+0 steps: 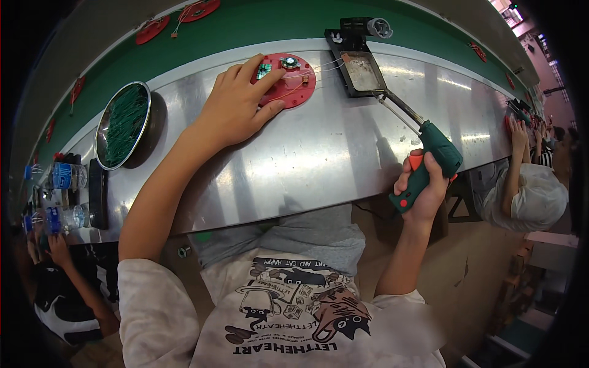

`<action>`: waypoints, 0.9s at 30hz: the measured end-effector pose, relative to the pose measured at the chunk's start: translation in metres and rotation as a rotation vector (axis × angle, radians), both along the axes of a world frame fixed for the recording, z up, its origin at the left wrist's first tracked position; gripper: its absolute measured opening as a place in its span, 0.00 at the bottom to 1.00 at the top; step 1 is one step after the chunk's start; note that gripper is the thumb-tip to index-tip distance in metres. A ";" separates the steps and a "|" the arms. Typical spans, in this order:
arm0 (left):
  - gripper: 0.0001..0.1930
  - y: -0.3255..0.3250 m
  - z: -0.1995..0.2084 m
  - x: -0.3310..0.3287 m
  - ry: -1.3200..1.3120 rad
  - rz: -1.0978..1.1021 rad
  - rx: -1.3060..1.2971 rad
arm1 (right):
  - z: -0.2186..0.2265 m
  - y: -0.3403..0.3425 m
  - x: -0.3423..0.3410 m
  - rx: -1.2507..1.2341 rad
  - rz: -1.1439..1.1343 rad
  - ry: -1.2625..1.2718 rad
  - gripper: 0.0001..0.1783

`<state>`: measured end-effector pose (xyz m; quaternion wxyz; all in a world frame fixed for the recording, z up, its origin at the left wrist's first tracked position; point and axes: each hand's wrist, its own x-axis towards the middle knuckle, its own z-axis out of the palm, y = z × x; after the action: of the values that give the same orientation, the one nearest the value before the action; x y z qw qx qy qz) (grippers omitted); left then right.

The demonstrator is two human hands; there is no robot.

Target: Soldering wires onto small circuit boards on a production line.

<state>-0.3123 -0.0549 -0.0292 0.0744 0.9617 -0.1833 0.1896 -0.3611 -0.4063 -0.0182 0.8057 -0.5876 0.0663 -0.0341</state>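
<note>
My left hand [236, 101] lies over the left part of a red round plate [299, 97], gripping it against the metal bench with thumb and fingers spread. A small green circuit board [264, 70] and a round component [289, 62] sit on the plate; thin white wires run off its right side. In my right hand [429, 191] is a green soldering gun [440, 150] with a red trigger. Its metal tip points up and left, at the near edge of a black holder with a greyish tray [365, 72]. Whether tip and tray touch I cannot tell.
A steel bowl [148, 101] of green wires stands at the left. Beyond it are plastic bottles [67, 176] and another person's arm [80, 276]. More red plates [199, 9] lie on the green strip behind. Other people [527, 190] sit along the bench at right.
</note>
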 end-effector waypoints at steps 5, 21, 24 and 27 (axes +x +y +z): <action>0.27 0.000 -0.003 -0.003 -0.030 0.008 0.012 | 0.003 -0.003 0.006 0.101 -0.008 0.110 0.17; 0.27 0.000 -0.005 -0.002 -0.044 0.005 0.028 | 0.000 -0.010 0.004 0.150 -0.013 0.106 0.17; 0.27 0.000 -0.003 -0.003 -0.045 0.003 0.020 | -0.001 -0.007 0.005 0.089 0.016 0.057 0.16; 0.27 0.000 -0.004 -0.002 -0.055 -0.007 0.012 | -0.002 -0.007 0.005 0.046 0.017 0.030 0.16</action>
<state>-0.3146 -0.0546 -0.0330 0.0641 0.9560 -0.1898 0.2145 -0.3556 -0.4129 -0.0206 0.8181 -0.5700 0.0739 -0.0169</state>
